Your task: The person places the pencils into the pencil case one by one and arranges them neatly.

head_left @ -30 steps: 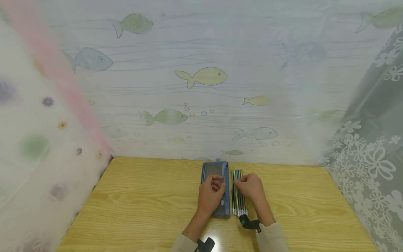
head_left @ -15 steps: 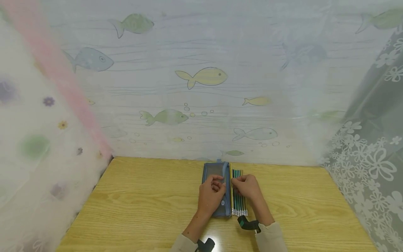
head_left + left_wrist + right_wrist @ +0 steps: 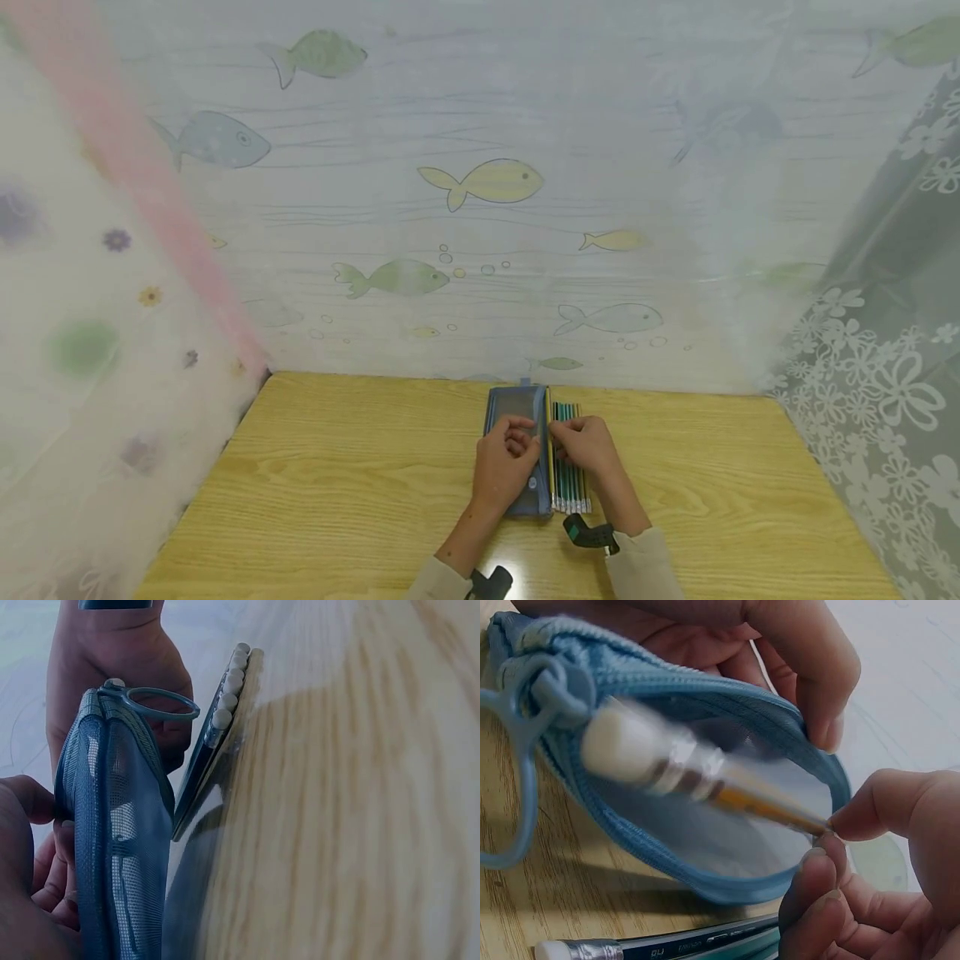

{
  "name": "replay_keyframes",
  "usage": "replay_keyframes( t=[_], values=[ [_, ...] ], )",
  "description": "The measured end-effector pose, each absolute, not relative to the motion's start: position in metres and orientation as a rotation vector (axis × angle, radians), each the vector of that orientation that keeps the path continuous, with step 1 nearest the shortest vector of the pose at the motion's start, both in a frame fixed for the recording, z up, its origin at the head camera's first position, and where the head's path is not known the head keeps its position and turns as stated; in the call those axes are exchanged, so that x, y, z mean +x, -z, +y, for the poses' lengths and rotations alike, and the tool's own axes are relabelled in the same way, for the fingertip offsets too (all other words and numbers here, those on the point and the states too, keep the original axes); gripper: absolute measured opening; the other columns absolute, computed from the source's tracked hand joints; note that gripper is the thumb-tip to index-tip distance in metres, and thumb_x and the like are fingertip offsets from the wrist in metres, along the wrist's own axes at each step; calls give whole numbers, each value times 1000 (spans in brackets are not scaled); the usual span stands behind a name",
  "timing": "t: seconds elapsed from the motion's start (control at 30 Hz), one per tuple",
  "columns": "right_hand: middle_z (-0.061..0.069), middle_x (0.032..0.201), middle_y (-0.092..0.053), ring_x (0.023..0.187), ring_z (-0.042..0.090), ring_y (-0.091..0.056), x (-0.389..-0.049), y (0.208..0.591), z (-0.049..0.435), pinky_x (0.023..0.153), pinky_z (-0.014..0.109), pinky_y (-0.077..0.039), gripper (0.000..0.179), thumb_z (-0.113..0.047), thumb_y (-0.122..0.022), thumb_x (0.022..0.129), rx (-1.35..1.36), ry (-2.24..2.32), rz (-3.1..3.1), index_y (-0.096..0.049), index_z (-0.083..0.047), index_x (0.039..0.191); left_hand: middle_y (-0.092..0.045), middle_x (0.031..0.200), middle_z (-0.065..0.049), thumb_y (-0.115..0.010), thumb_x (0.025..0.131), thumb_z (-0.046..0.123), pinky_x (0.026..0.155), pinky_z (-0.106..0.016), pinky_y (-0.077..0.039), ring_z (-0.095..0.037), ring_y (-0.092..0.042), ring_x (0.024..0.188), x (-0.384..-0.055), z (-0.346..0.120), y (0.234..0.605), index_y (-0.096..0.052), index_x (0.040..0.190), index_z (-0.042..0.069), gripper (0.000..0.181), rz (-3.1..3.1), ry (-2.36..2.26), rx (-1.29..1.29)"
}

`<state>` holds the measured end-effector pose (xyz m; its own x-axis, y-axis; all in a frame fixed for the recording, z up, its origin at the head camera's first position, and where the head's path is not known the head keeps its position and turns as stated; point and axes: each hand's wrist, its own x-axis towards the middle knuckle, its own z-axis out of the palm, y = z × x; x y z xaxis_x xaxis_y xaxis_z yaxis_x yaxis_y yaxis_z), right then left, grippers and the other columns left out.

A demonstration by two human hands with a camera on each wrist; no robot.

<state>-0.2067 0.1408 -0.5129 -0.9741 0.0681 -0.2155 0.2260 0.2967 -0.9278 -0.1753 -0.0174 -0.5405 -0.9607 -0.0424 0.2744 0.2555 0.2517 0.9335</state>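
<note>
A blue mesh pencil case [image 3: 516, 404] lies lengthwise before me, its zipped side gaping in the right wrist view. My left hand [image 3: 504, 467] grips the case's upper edge between thumb and fingers, holding its mouth apart. With thumb and fingertips, my right hand [image 3: 588, 446] pinches a yellow pencil [image 3: 761, 796] lengthwise at that mouth. Its white eraser [image 3: 619, 742] points toward the zipper-pull end and overlaps the opening in this view. Just right of the case is a row of pencils [image 3: 573, 492], dark, teal and yellowish, their eraser ends toward me.
A light wood table [image 3: 345, 467] carries everything. Behind it hangs a fish-print curtain [image 3: 480, 250], close to the case's far end. A ring-shaped zipper pull [image 3: 161, 705] sticks out from the case's near end. Black wrist cameras [image 3: 588, 533] sit on both wrists.
My right hand has moved left, carrying the yellow pencil from over the row to the case's mouth. The case has shifted slightly right with my left hand still on it.
</note>
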Motion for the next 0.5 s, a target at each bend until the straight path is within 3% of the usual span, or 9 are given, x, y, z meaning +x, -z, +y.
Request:
replay_keyframes(
  t=[0.5],
  values=[
    [9,74,-70,61,16,-65,-207,514,139,55,29,-52,25,-14,-68,96,268,1753,2426,-77,8,87,-70,81,2,-77,94,8,58,-22,-50,-5,-62,63,-175,-17,540,-72,113,9,20,-2268,1801,-224]
  ],
)
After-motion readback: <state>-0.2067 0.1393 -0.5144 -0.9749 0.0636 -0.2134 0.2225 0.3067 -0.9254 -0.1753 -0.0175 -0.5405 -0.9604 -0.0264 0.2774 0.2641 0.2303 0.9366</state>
